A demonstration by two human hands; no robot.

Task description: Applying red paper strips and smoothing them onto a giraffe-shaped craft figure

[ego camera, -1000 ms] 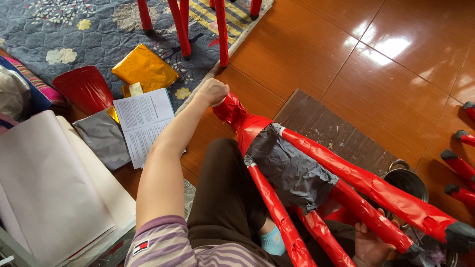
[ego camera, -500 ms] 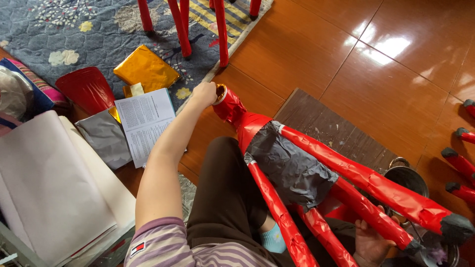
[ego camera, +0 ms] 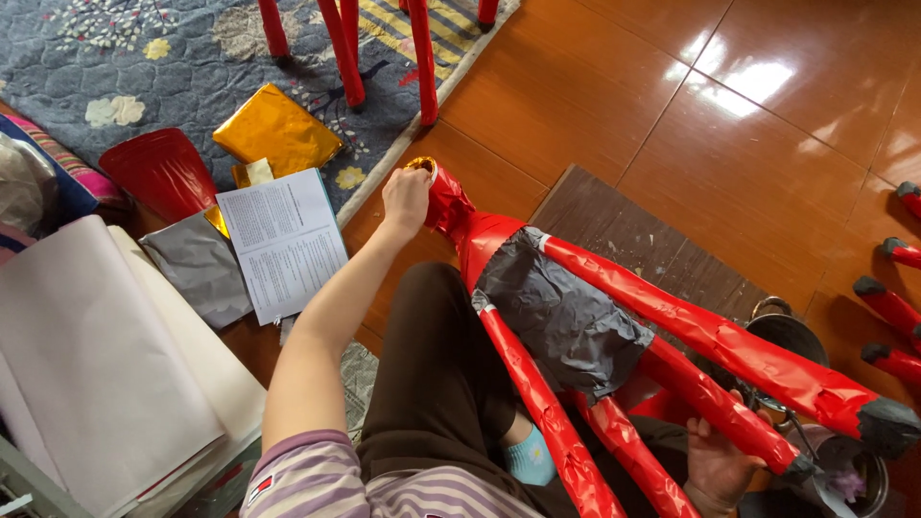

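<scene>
A tripod-like frame wrapped in shiny red paper [ego camera: 672,331] lies across my lap, with a grey paper patch [ego camera: 561,307] near its joined tip. My left hand [ego camera: 405,197] is closed around that tip, pressing a gold foil piece [ego camera: 422,165] onto its end. My right hand [ego camera: 715,465] is low at the bottom right, gripping one of the red legs from below, partly hidden by the legs.
Gold foil sheet [ego camera: 276,129], red paper [ego camera: 161,175], grey paper [ego camera: 197,264] and a printed sheet [ego camera: 285,240] lie at left. White paper stack [ego camera: 106,374] at lower left. Red-wrapped legs [ego camera: 345,48] stand on the rug. A metal pot [ego camera: 791,331] and more red legs [ego camera: 892,307] at right.
My left hand has slid up along the tip of the red frame and now covers its end, where gold foil shows. The frame has shifted slightly.
</scene>
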